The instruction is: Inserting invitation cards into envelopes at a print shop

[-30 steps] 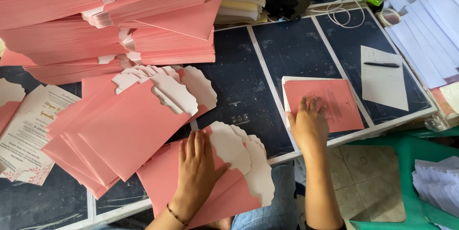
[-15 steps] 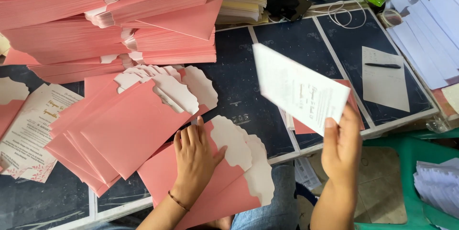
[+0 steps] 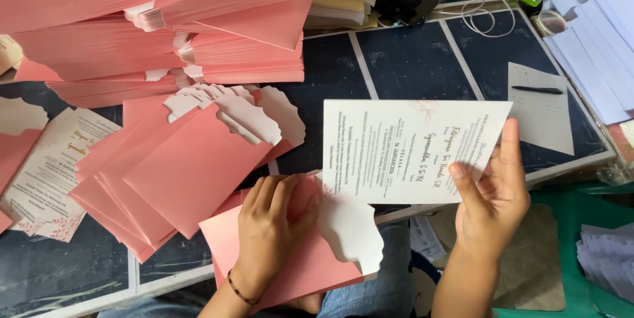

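Invitation card (image 3: 409,149), flat on the table a second ago, is now lifted, pinched in your right hand (image 3: 492,199); your left hand (image 3: 267,232) presses the pink envelope (image 3: 310,258) flat.

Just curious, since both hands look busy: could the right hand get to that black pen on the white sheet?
Probably yes, once freed. The right hand holds a printed card; the pen lies uncovered on its white sheet, just beyond it.

My left hand (image 3: 271,225) is covering part of the pink envelope (image 3: 297,272). The frame's top edge is cutting off the pink stacks (image 3: 132,21).
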